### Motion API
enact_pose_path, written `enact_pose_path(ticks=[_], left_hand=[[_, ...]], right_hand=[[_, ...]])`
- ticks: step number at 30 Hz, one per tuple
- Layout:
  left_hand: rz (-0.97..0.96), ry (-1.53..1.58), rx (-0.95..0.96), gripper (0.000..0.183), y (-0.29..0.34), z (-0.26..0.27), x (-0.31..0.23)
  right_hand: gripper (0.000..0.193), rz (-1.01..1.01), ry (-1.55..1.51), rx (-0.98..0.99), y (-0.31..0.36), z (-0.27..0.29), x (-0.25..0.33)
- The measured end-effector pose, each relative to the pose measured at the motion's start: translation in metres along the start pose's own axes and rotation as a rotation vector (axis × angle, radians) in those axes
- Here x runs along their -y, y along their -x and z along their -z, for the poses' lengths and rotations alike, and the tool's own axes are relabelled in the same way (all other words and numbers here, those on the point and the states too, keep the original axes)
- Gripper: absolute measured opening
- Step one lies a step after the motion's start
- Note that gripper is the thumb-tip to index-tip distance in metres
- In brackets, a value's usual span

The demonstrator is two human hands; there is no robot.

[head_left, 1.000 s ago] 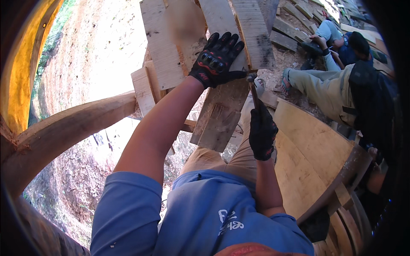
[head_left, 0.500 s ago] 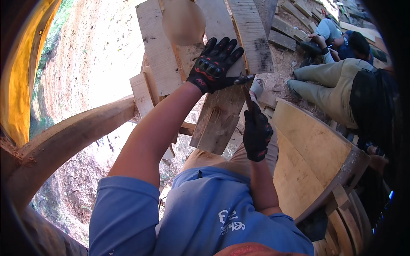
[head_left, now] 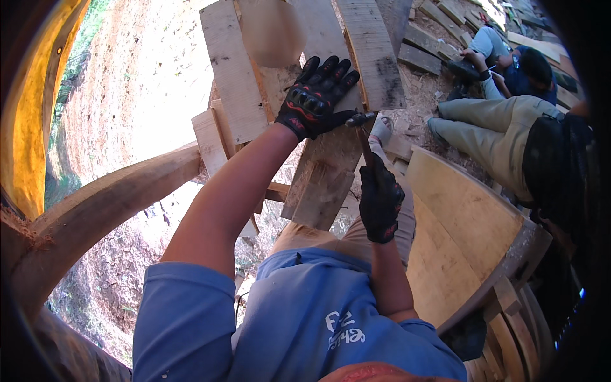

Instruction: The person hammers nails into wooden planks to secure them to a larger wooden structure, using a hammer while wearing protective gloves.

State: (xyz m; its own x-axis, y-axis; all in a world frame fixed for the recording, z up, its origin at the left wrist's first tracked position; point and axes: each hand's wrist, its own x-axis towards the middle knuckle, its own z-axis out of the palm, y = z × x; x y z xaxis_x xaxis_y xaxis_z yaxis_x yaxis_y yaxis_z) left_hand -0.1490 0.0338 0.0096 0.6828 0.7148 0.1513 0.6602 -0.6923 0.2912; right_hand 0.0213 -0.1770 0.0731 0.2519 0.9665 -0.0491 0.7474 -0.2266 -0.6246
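Note:
My left hand (head_left: 316, 99), in a black glove with red trim, lies flat with fingers spread on the weathered wooden boards (head_left: 375, 57) in front of me. My right hand (head_left: 380, 200), gloved alike, grips a hammer (head_left: 361, 120) by its dark handle. The hammer's metal head is beside my left thumb, near the end of the right-hand board; whether it touches the wood I cannot tell. A shorter wooden block (head_left: 323, 188) sticks out toward my lap below my left hand. Part of the boards at the top is blurred.
A curved timber beam (head_left: 121, 194) runs along my left, above bare ground. To my right stands a large plywood sheet (head_left: 458, 235). A person in khaki trousers (head_left: 496, 121) stands at the right, with another crouching person (head_left: 534, 67) beyond. Loose planks (head_left: 426, 48) lie behind.
My right hand and the hammer have shifted very slightly left. My left hand stays pressed on the boards. The person at the right has moved an arm out of sight.

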Motion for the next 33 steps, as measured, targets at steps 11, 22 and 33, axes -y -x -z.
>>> enact_pose_path(ticks=[11, 22, 33], left_hand=[[0.02, -0.003, -0.011, 0.095, 0.001, 0.001, -0.002], [-0.006, -0.024, 0.069, 0.101, 0.002, 0.009, -0.001], [-0.017, -0.009, 0.009, 0.095, 0.003, 0.003, 0.0]], right_hand=[[0.036, 0.198, 0.087, -0.08, 0.008, 0.01, -0.022], [0.023, 0.209, 0.227, -0.154, 0.002, -0.013, -0.024], [0.022, 0.059, 0.172, -0.074, 0.004, -0.012, -0.018]])
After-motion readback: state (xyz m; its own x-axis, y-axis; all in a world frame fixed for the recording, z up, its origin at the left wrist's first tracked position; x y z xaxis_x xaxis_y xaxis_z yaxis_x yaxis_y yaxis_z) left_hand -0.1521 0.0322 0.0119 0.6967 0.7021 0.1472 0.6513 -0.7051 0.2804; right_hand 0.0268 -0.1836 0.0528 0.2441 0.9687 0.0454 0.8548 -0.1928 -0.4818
